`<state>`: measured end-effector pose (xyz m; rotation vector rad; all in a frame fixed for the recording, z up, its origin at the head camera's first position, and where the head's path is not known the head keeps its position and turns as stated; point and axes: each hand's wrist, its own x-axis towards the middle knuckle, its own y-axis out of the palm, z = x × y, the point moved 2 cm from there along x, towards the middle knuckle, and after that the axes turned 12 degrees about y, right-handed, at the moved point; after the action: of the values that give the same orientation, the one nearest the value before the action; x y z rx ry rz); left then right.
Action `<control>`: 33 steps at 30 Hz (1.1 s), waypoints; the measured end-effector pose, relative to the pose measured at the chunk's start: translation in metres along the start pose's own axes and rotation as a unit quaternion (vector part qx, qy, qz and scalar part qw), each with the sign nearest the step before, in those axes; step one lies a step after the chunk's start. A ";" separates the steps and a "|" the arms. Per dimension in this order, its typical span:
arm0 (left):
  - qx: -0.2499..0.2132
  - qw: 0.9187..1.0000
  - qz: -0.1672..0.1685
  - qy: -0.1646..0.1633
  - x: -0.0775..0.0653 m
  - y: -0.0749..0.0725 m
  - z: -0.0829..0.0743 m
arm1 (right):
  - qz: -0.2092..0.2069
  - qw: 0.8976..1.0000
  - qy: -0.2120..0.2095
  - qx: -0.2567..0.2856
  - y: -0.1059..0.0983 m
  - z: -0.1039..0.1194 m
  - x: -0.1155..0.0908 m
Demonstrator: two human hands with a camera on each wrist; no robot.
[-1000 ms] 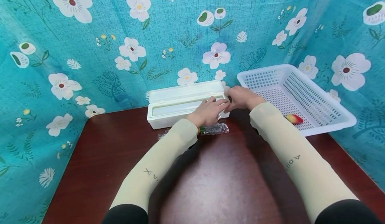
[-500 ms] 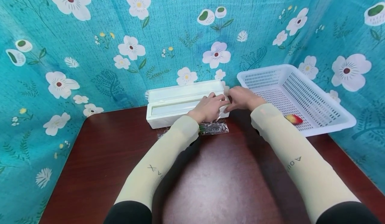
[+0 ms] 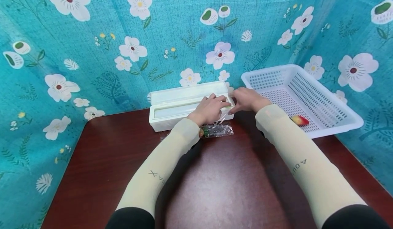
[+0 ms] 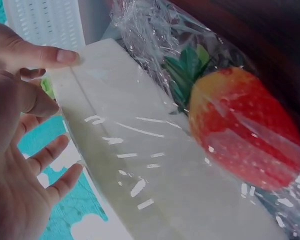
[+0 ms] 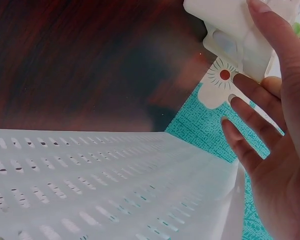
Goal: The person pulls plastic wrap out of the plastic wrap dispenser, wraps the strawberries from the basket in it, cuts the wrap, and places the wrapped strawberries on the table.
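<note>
A long white cling film box [image 3: 172, 113] stands open at the back of the table, its lid tipped back. Clear film [image 3: 221, 130] runs over its front and wraps a red and yellow strawberry [image 4: 247, 130] with green leaves; in the head view my left sleeve covers most of the fruit. My left hand [image 3: 208, 109] lies at the box's right part, thumb on the front face. Its thumb and index finger pinch around a small green slider [image 4: 47, 87] on the edge, with the other fingers spread. My right hand [image 3: 246, 99] grips the right end of the box.
A white perforated basket [image 3: 325, 99] stands at the right, with another red and yellow strawberry [image 3: 299, 120] inside. Behind the dark red table [image 3: 107, 157] hangs a blue flowered cloth [image 3: 184, 34], close behind the box.
My left hand has shifted slightly left along the box edge, and the green slider now shows beside its fingers. The right hand keeps its place at the box end.
</note>
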<state>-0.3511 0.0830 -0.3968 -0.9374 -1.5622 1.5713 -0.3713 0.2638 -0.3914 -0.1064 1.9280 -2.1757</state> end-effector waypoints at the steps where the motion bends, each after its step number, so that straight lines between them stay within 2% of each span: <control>1: 0.000 1.000 -0.002 -0.004 -0.003 -0.001 0.002 | -0.001 1.000 0.003 -0.002 -0.001 0.001 0.000; 7: 0.005 1.000 -0.008 -0.024 -0.029 -0.005 0.014 | 0.003 1.000 0.021 -0.003 -0.009 0.001 0.000; 12: 0.007 0.999 -0.001 -0.035 -0.057 -0.002 0.024 | 0.013 1.000 0.014 0.002 -0.008 -0.001 0.000; 17: 0.022 0.999 0.007 -0.045 -0.094 0.001 0.039 | 0.009 1.000 0.019 0.005 -0.005 -0.003 -0.002; 21: 0.023 0.999 0.004 -0.046 -0.129 0.002 0.053 | 0.010 1.000 0.025 0.013 -0.005 -0.001 -0.003; 27: 0.026 0.997 -0.001 -0.068 -0.182 0.001 0.074 | 0.022 0.999 0.023 0.016 -0.002 0.002 0.000; 30: 0.022 0.997 0.000 -0.076 -0.201 0.001 0.081 | 0.024 0.999 0.026 0.016 -0.001 0.003 0.002; 33: 0.023 0.996 0.003 -0.089 -0.213 0.002 0.087 | 0.027 0.999 0.029 0.018 -0.001 0.007 0.004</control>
<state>-0.3253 -0.1458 -0.3967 -0.7956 -1.6371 1.7262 -0.3738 0.2564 -0.3903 0.0163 1.8973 -2.2012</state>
